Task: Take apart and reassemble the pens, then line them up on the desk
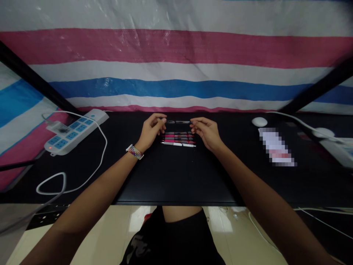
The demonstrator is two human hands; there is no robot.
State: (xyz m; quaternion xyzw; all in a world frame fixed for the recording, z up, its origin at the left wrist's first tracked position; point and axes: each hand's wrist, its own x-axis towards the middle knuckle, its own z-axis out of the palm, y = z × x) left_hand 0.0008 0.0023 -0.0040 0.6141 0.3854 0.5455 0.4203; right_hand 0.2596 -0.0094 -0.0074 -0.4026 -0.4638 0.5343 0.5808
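Note:
Between my two hands a dark, partly clear pen (179,122) lies crosswise, each end at my fingertips. My left hand (152,129) pinches its left end, and a colourful woven band circles that wrist. At the right end, my right hand (205,131) has thumb and fingers closed on the pen. Just nearer to me, several pens lie side by side in a stack of rows, pink and dark ones (179,138) with a white pen (179,144) nearest. My fingers partly cover the left ends of the row.
On the black table (176,176), a white power strip (74,132) with a plugged-in adapter and looping cable (103,147) is at left. Right of my hands are a white mouse (259,122), a pixelated flat item (277,147) and more cables. Striped sheeting (176,48) hangs behind.

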